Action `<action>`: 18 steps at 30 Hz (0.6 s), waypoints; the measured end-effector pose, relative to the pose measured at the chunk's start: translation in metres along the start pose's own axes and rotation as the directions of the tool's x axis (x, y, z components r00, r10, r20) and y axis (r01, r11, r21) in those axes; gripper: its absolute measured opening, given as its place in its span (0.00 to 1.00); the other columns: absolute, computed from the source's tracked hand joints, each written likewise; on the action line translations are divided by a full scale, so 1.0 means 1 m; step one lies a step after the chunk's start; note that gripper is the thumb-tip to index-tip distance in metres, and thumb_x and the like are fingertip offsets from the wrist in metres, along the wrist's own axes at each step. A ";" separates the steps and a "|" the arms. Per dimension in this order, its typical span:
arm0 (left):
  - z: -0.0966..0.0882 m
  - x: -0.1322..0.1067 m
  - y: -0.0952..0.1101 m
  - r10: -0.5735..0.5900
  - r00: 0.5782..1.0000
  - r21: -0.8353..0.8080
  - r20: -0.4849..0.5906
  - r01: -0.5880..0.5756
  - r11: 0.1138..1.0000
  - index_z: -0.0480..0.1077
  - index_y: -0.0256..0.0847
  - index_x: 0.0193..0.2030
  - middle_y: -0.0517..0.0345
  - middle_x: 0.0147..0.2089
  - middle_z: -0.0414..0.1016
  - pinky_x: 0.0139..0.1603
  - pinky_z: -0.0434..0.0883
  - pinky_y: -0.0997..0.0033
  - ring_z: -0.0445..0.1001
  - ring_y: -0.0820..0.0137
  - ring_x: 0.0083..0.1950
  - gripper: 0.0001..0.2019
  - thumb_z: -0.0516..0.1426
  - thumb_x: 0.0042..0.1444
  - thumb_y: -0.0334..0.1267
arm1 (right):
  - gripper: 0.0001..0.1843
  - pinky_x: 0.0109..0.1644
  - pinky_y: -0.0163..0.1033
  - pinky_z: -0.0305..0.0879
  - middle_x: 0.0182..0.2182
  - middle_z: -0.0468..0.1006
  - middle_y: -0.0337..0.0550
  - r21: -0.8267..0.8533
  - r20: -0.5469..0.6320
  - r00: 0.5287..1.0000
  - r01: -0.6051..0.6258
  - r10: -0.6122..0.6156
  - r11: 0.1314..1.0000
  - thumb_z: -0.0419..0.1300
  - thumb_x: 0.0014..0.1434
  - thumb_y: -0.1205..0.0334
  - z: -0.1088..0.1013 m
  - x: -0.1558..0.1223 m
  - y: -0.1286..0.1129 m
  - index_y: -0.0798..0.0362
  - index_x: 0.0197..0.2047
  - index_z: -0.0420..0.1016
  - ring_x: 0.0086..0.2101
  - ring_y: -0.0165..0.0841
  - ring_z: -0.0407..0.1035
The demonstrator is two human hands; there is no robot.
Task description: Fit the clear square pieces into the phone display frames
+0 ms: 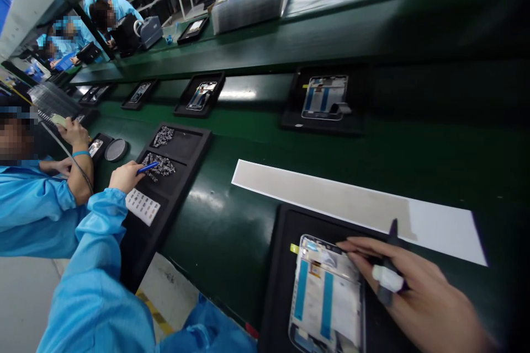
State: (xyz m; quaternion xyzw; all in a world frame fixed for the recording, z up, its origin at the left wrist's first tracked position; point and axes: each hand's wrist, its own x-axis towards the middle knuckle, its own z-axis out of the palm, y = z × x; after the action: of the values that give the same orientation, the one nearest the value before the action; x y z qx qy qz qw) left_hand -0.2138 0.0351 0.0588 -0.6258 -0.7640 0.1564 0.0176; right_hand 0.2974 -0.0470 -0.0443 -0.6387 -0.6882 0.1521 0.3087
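Observation:
My left hand (124, 176), in a light blue sleeve, is stretched out to the left and closed on a thin blue tool (148, 166). The tool's tip rests on a heap of small dark parts (162, 165) in a black compartment tray (188, 162). My right hand (414, 292), with a white cot on one finger, is closed on a slim black tool (391, 242). Its fingers touch the top right corner of an open phone frame (327, 298) that lies in a black tray (281, 265) in front of me.
A white strip (356, 204) lies on the green belt (232, 231) behind my tray. More black trays with phone frames (325, 96) ride further back. A co-worker in blue sits at my left, one hand (74, 132) raised. A label card (142, 206) lies in the compartment tray.

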 end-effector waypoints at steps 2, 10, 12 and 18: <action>0.001 0.006 -0.005 0.062 0.998 0.022 0.016 -0.062 0.998 0.73 0.52 0.55 0.56 0.53 0.74 0.40 0.68 0.70 0.76 0.60 0.49 0.16 0.55 0.60 0.43 | 0.14 0.38 0.49 0.74 0.31 0.83 0.41 0.093 0.057 0.998 0.014 -0.019 0.996 0.54 0.56 0.44 0.000 -0.001 0.002 0.41 0.35 0.75 0.35 0.47 0.77; 0.003 0.016 -0.004 0.242 0.969 0.046 0.051 -0.244 0.969 0.75 0.52 0.51 0.56 0.51 0.74 0.39 0.67 0.72 0.76 0.62 0.49 0.14 0.57 0.60 0.42 | 0.09 0.42 0.55 0.72 0.34 0.82 0.44 0.137 0.101 0.994 -0.062 0.048 0.989 0.57 0.55 0.48 0.001 -0.004 0.003 0.39 0.36 0.74 0.39 0.51 0.76; 0.004 0.016 -0.001 0.265 0.963 0.037 0.051 -0.267 0.963 0.75 0.51 0.50 0.55 0.51 0.74 0.39 0.68 0.72 0.76 0.62 0.49 0.13 0.57 0.60 0.43 | 0.10 0.42 0.54 0.72 0.35 0.82 0.45 0.131 0.103 0.993 -0.069 0.055 0.989 0.57 0.54 0.47 0.001 -0.003 0.001 0.40 0.36 0.74 0.39 0.51 0.76; 0.008 0.010 0.018 0.335 0.940 -0.047 0.062 -0.332 0.942 0.75 0.47 0.48 0.54 0.48 0.75 0.41 0.69 0.72 0.76 0.63 0.47 0.13 0.56 0.60 0.45 | 0.11 0.42 0.52 0.71 0.33 0.82 0.45 0.139 0.105 0.993 -0.069 0.054 0.988 0.56 0.54 0.47 -0.001 -0.002 0.000 0.42 0.36 0.74 0.39 0.49 0.75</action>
State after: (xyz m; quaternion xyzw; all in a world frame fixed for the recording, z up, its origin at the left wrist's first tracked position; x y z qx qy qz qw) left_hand -0.2011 0.0461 0.0448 -0.7405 -0.6498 0.1651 -0.0467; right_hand 0.2977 -0.0490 -0.0442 -0.6276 -0.6702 0.2422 0.3134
